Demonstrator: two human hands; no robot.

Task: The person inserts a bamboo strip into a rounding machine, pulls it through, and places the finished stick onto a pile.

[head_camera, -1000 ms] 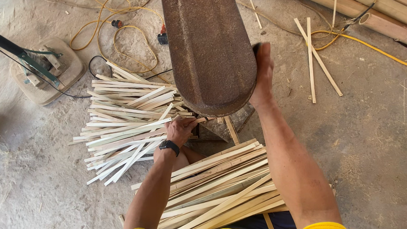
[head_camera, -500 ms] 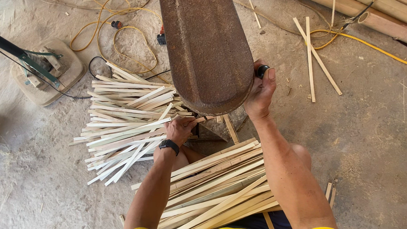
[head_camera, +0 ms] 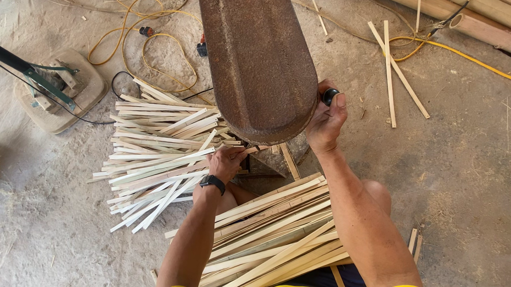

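**Right hand lowered from guard edge onto black knob**

Since the earlier frames the right hand (head_camera: 326, 119) has dropped from the upper edge of the guard and now grips a small black round knob (head_camera: 330, 95) at the guard's right side; the left hand (head_camera: 227, 161) has stayed at the slat it feeds.

Largest item: the long rust-brown metal machine guard (head_camera: 258, 56), rounded at its near end, runs down the middle of the view and overhangs both hands. The dusty concrete floor (head_camera: 472, 167) is open to the right of the guard, with only two loose crossed wooden slats (head_camera: 393, 72) and a yellow cable (head_camera: 473, 62) upon it. Left of the guard, a fanned heap of pale thin cut wooden strips (head_camera: 151, 160) fills the floor up to the guard's edge, leaving little room on that side. A stacked bundle of longer pale wooden slats (head_camera: 271, 230) lies across the person's lap, between the forearms.

Right-hand fingers are curled and closed about the knob, thumb uppermost. Left-hand fingers are bent and pinch the end of a thin pale wooden strip (head_camera: 235, 143) just under the guard's near left rim; the strip's far end is hidden there. A black wristwatch (head_camera: 212, 182) sits on the left wrist.
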